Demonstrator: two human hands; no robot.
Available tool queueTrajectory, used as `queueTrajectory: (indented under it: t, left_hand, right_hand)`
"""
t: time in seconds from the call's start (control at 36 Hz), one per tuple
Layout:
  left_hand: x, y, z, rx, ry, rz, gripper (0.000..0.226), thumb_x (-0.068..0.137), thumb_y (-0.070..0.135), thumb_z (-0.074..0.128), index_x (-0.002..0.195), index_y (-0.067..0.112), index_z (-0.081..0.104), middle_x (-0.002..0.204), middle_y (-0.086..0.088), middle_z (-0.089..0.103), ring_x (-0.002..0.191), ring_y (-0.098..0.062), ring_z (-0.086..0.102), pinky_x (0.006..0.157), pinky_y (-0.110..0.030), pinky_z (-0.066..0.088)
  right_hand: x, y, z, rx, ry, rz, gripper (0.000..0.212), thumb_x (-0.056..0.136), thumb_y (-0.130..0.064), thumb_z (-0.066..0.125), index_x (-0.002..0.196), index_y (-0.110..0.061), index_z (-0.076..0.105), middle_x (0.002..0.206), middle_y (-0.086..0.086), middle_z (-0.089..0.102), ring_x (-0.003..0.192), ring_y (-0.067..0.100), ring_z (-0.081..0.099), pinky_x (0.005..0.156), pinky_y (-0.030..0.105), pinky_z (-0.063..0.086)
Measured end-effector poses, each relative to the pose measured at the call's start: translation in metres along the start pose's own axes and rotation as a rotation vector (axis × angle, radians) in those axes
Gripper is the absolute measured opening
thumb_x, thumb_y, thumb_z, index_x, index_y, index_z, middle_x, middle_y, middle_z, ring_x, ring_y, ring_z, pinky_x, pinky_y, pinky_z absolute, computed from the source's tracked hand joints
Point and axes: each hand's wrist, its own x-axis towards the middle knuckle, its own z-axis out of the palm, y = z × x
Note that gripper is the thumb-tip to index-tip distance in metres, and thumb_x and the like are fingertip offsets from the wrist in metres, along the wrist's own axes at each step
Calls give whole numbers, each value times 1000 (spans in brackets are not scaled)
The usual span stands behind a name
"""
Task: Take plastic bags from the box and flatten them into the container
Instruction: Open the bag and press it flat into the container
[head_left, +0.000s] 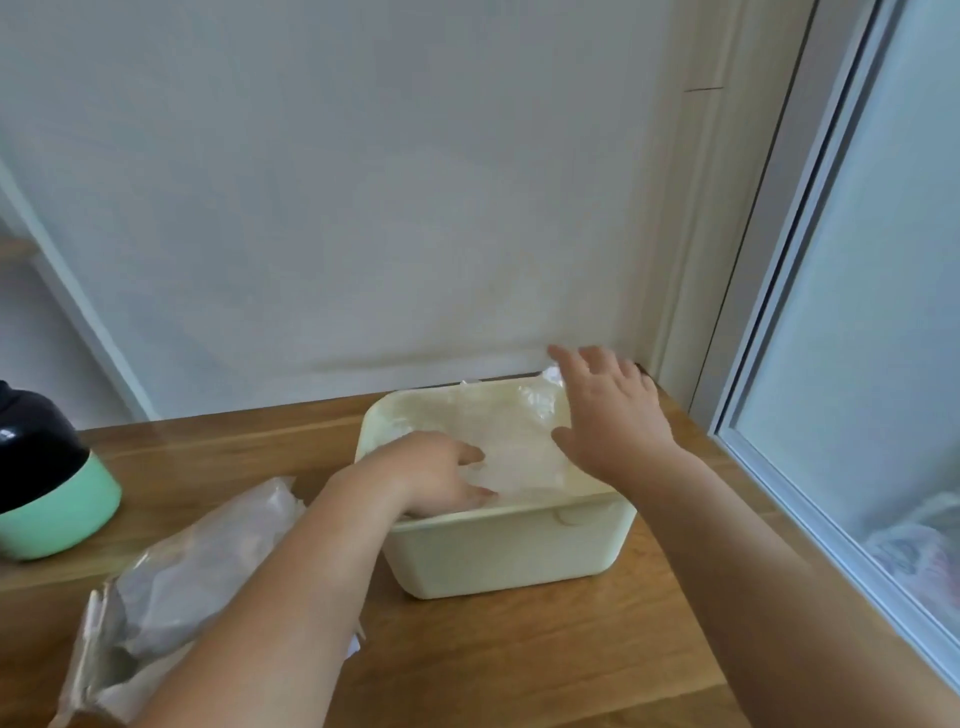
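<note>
On the wooden worktop (493, 649) by the white wall, our container (509, 556) holds the bag (519, 441) under both hands. The left hand (436, 478) presses the near side, fingers fairly flat; the right hand (613, 415) lies spread. We should sweep outward from the left, tucking in the corner beyond the right fingers.

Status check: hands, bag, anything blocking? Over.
Left hand pressing plastic bag down inside container. Right hand spread over its far right corner. Spare bags piled left of container, nothing blocking.
</note>
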Motion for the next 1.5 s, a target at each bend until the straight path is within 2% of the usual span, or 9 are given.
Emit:
queueTrajectory:
  t: [0.14, 0.31, 0.56, 0.89, 1.11, 1.25, 1.31, 1.36, 1.5]
  left_hand:
    - [5, 7, 0, 3, -79, -23, 56, 95, 45, 52, 148, 34, 36, 149, 4, 43, 132, -19, 43, 107, -29, 35]
    - [7, 13, 0, 58, -174, 7, 50, 101, 21, 40, 150, 27, 34, 152, -1, 39, 135, -24, 40, 103, -29, 33]
    - [0, -1, 0, -173, 114, 33, 60, 91, 53, 56, 143, 26, 44, 149, 8, 43, 135, -16, 41, 104, -25, 32]
    - [-81, -26, -10, -490, 721, 102, 19, 95, 26, 58, 108, 24, 72, 98, 17, 67, 89, 0, 59, 75, -2, 38]
    - [-146, -86, 6, -498, 918, -75, 23, 96, 23, 57, 118, 26, 64, 96, 24, 58, 87, 15, 53, 69, 1, 37]
    - [-163, -113, 21, -408, 634, -199, 51, 87, 41, 66, 135, 30, 50, 118, 21, 54, 107, 0, 53, 88, -20, 39]
    - [-164, -116, 26, -416, 566, -190, 47, 84, 39, 71, 127, 31, 56, 105, 27, 56, 95, 5, 55, 86, -21, 43]
    - [-165, -119, 30, -421, 579, -175, 30, 83, 34, 73, 111, 34, 63, 92, 25, 59, 85, 6, 56, 79, -18, 45]
    - [-164, -121, 30, -462, 699, -98, 18, 89, 26, 66, 78, 40, 62, 83, 17, 61, 76, 4, 56, 67, -14, 41]
  right_hand:
    - [6, -8, 5, 194, -358, -145, 64, 87, -32, 64, 145, -27, 36, 148, -7, 38, 133, 14, 37, 100, 20, 28]
    - [18, -4, 28, 51, -754, -65, 64, 94, -23, 53, 150, -16, 21, 157, 1, 22, 139, 23, 30, 108, 34, 27]
    - [12, -1, 17, 287, -434, 40, 65, 89, -27, 61, 147, -23, 32, 147, -2, 40, 132, 18, 40, 102, 24, 31]
    - [-24, -63, -19, 561, 71, -106, 26, 91, -25, 55, 117, -23, 61, 98, -14, 59, 93, 9, 59, 71, 15, 35]
    - [-53, -140, 2, 761, -107, -282, 22, 92, -29, 57, 107, -15, 65, 95, -6, 65, 84, 11, 59, 72, 16, 45]
    - [-59, -167, 19, 694, -240, -331, 43, 87, -36, 63, 125, -19, 55, 107, -9, 59, 98, 8, 55, 81, 19, 43]
    - [-59, -172, 24, 676, -209, -349, 14, 87, -26, 65, 99, -21, 61, 84, -13, 55, 81, 8, 52, 67, 17, 41]
    - [-58, -174, 27, 678, -183, -367, 16, 87, -19, 64, 75, -21, 52, 71, -12, 50, 67, 6, 47, 61, 20, 39]
    - [-56, -173, 29, 731, -221, -375, 17, 91, -23, 60, 76, -16, 56, 72, -10, 54, 67, 6, 49, 68, 24, 44]
